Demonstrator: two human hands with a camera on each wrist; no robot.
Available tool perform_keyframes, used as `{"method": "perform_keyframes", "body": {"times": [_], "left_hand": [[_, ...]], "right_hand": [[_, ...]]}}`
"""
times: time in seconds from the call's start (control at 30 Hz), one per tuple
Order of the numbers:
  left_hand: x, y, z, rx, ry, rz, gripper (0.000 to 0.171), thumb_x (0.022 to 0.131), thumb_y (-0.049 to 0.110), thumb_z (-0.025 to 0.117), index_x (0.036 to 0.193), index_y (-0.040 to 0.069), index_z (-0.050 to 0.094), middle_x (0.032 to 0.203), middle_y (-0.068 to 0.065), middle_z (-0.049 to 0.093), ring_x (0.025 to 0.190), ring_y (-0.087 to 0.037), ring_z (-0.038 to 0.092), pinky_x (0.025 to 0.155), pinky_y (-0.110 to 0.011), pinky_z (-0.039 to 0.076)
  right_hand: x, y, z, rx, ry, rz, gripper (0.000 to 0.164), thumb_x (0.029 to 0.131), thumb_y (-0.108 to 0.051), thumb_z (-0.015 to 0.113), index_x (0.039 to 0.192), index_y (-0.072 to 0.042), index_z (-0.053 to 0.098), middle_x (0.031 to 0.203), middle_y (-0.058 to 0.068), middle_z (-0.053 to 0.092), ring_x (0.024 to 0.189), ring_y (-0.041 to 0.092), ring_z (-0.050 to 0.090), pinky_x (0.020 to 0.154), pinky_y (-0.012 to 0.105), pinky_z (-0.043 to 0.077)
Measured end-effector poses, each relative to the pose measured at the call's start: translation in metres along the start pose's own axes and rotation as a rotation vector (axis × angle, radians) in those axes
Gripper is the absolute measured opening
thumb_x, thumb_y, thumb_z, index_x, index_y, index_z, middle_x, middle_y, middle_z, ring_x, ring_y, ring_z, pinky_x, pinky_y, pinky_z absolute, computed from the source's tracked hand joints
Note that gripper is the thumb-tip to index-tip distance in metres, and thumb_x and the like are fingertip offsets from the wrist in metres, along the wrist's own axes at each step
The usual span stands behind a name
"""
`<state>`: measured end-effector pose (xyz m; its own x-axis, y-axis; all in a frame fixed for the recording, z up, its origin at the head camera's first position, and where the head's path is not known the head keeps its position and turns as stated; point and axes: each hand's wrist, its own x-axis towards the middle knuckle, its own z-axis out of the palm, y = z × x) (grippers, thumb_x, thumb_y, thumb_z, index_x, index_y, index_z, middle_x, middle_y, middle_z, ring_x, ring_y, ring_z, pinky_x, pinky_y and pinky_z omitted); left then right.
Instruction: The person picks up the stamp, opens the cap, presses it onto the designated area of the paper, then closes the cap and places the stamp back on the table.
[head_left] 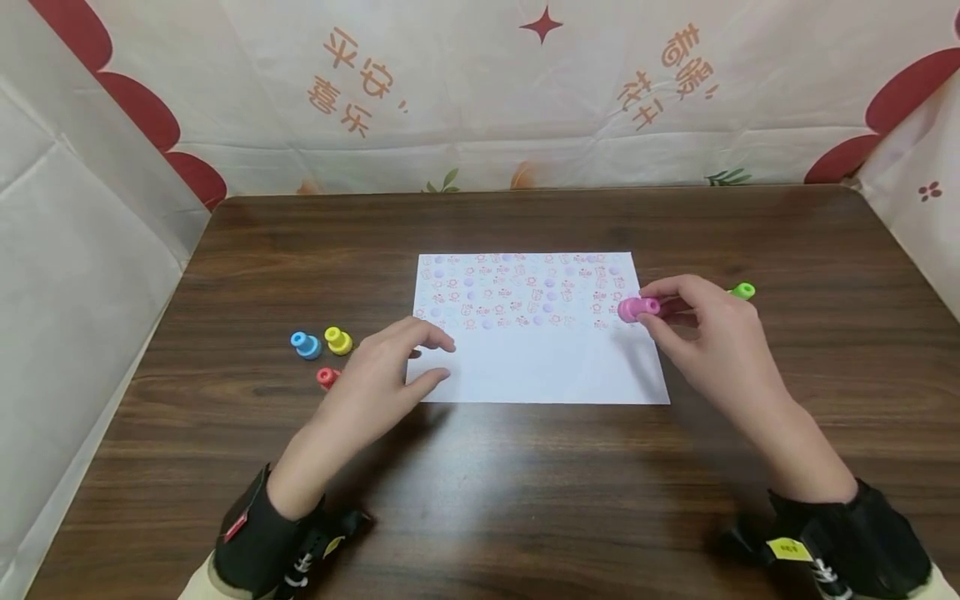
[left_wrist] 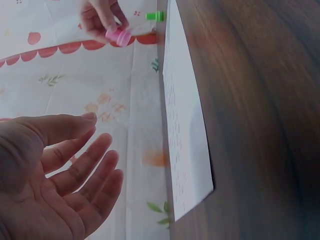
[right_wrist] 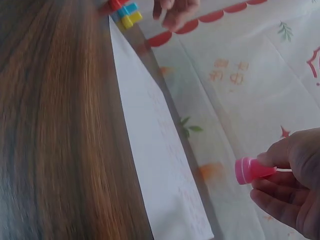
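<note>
A white sheet of paper [head_left: 536,367] lies on the table, its far half covered in rows of small red, blue and purple prints. Over its right edge, my right hand [head_left: 720,342] pinches a pink stamp [head_left: 637,309] between thumb and fingers. That pink stamp [right_wrist: 254,170] shows its wide end away from the palm in the right wrist view. My left hand [head_left: 382,367] hovers at the paper's left edge with fingers loosely bent, and it holds nothing. In the left wrist view, the left hand's [left_wrist: 70,175] palm and spread fingers are visible.
Left of the paper stand a blue stamp [head_left: 306,345], a yellow stamp [head_left: 338,340] and a red stamp [head_left: 327,377], the last partly hidden by my left arm. A green stamp [head_left: 742,291] lies beyond my right hand. A printed cloth [head_left: 480,92] hangs behind the wooden table [head_left: 510,500].
</note>
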<state>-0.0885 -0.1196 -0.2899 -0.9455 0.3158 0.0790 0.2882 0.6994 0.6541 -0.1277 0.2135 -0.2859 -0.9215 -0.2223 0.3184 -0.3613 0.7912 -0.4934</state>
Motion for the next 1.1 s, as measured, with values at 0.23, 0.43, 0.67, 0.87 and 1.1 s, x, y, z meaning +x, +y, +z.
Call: {"method": "perform_keyframes", "body": {"times": [0.23,0.43,0.67,0.87,1.1], "left_hand": [[0.010,0.008,0.012,-0.050,-0.051,-0.008,0.022,0.082,0.012,0.075,0.102,0.012,0.065,0.103,-0.007,0.069,0.099,-0.022,0.063,0.088,-0.042,0.057],[0.017,0.013,0.021,-0.083,-0.057,0.025,0.021,0.083,0.012,0.073,0.103,0.011,0.065,0.103,-0.007,0.069,0.097,-0.022,0.064,0.086,-0.041,0.057],[0.024,0.013,0.031,-0.119,-0.043,0.058,0.021,0.083,0.011,0.074,0.102,0.010,0.065,0.101,-0.006,0.070,0.095,-0.018,0.064,0.084,-0.038,0.058],[0.029,0.013,0.039,-0.180,-0.050,0.068,0.021,0.083,0.009,0.074,0.101,0.009,0.064,0.101,-0.007,0.071,0.094,-0.016,0.064,0.084,-0.037,0.058],[0.031,0.014,0.046,-0.254,-0.050,0.052,0.030,0.082,0.008,0.074,0.109,0.008,0.060,0.107,-0.008,0.069,0.094,-0.017,0.066,0.083,-0.037,0.059]], "right_hand": [[-0.001,-0.016,0.007,0.020,0.001,-0.081,0.030,0.074,-0.003,0.080,0.101,0.000,0.068,0.093,0.012,0.070,0.078,0.016,0.062,0.067,0.047,0.061],[-0.003,-0.029,0.014,0.064,-0.023,-0.102,0.029,0.073,-0.004,0.081,0.099,-0.004,0.068,0.093,0.008,0.070,0.079,0.015,0.063,0.069,0.046,0.062],[-0.004,-0.042,0.021,0.142,-0.029,-0.125,0.030,0.072,-0.001,0.081,0.099,-0.005,0.068,0.090,0.007,0.071,0.079,0.016,0.065,0.068,0.047,0.062],[-0.005,-0.049,0.030,0.228,-0.050,-0.132,0.030,0.073,-0.001,0.080,0.099,-0.008,0.069,0.092,0.004,0.071,0.079,0.013,0.065,0.071,0.043,0.062],[-0.006,-0.056,0.039,0.304,-0.080,-0.130,0.030,0.073,-0.001,0.080,0.099,-0.008,0.068,0.092,0.002,0.070,0.082,0.011,0.065,0.072,0.039,0.062]]}}
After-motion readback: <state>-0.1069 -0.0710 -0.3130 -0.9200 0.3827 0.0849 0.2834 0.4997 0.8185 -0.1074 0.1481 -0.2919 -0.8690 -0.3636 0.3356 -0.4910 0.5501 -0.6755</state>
